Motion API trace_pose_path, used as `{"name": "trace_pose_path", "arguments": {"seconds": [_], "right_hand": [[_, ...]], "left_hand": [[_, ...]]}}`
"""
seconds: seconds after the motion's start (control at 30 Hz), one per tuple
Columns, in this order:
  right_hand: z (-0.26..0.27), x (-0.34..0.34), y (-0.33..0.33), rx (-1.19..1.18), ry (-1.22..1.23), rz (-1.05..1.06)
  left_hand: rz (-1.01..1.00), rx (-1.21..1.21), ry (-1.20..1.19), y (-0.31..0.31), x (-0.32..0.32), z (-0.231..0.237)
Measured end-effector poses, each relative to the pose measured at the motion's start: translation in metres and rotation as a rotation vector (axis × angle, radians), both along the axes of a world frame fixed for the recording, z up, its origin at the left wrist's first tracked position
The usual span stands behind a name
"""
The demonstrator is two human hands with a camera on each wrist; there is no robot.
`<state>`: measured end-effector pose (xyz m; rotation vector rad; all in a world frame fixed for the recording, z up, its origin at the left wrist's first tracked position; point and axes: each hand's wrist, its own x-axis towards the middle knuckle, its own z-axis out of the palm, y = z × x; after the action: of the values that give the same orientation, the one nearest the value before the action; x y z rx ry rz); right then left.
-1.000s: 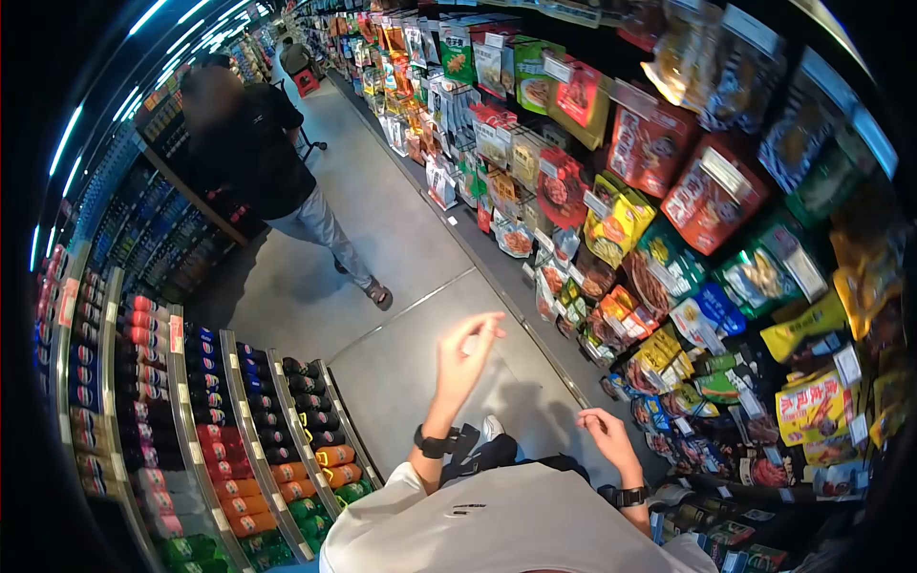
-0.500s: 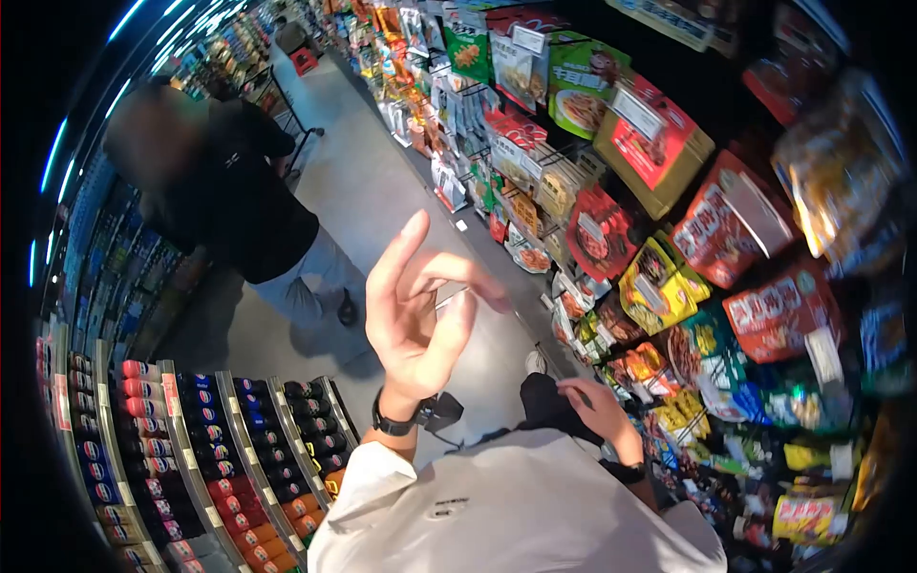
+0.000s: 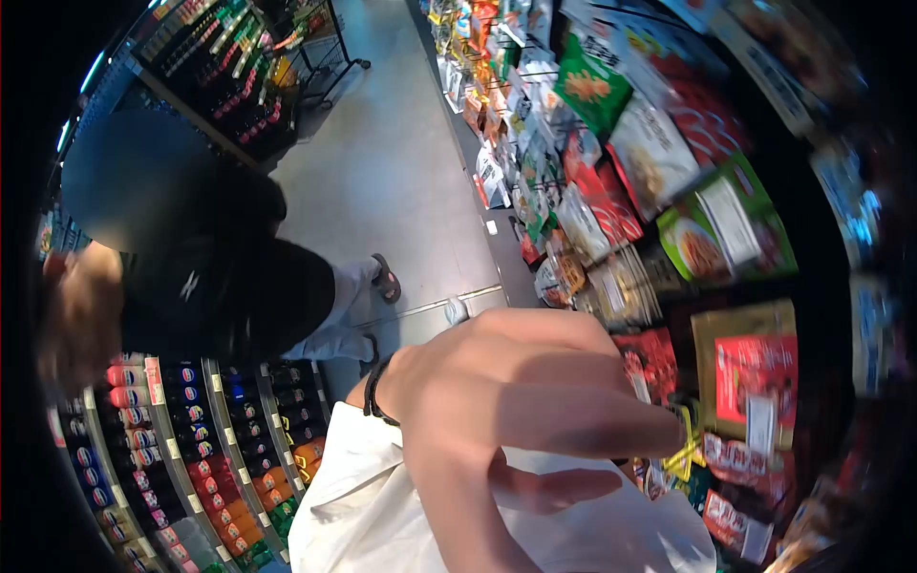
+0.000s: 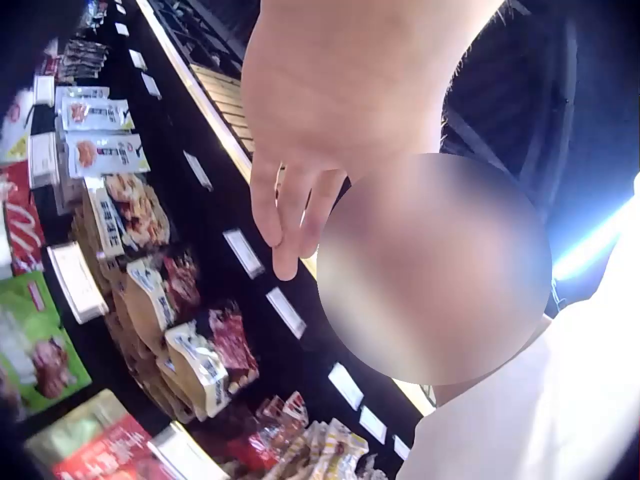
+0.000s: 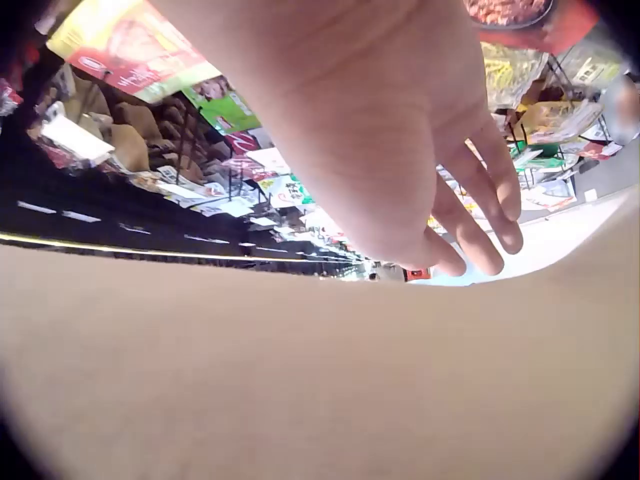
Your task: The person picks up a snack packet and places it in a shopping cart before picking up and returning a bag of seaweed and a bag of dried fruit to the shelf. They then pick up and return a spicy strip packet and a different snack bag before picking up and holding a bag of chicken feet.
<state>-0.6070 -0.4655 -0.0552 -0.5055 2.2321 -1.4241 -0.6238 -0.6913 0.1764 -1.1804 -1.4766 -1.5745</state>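
My left hand [image 3: 521, 396], large and near the camera in the head view, reaches across in front of the white shirt [image 3: 353, 497], its fingers pointing right and slightly bent. Nothing is in it. From the left wrist view, the same hand [image 4: 335, 120] hangs with loose fingers beside hanging snack packets [image 4: 205, 360]. The right hand is hidden behind the left one in the head view. In the right wrist view that right hand [image 5: 400, 130] has relaxed, spread fingers that touch no goods, with packets [image 5: 135, 45] behind it.
A person in dark clothes [image 3: 229, 296] stands close at the left, by a shelf of bottled drinks [image 3: 205, 449]. Snack packets [image 3: 731, 224] hang along the right. A grey aisle floor [image 3: 382, 191] runs between, with a cart [image 3: 334, 57] farther along.
My left hand has come up nearer the camera and swung right. The right hand has gone out of sight in the head view. The other person appears closer, and the view has turned.
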Motion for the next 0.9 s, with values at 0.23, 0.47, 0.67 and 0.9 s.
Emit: {"name": "trace_pose_path", "arguments": {"seconds": [0.23,0.47,0.67,0.9], "right_hand": [[-0.009,-0.169,-0.151,0.067,0.091,0.085],[0.036,-0.292,-0.328,0.138,0.094,0.180],[0.015,-0.436,-0.427,0.143,-0.047,0.213],[-0.033,-0.652,-0.583,0.076,-0.022,0.357]], "left_hand": [[0.071,0.164,-0.035,-0.163,-0.143,-0.022],[0.100,0.049,-0.615,-0.348,-0.233,0.028],[0.145,0.046,-0.645,-0.471,-0.345,0.008],[0.147,0.011,-0.363,-0.600,-0.531,-0.025]]}}
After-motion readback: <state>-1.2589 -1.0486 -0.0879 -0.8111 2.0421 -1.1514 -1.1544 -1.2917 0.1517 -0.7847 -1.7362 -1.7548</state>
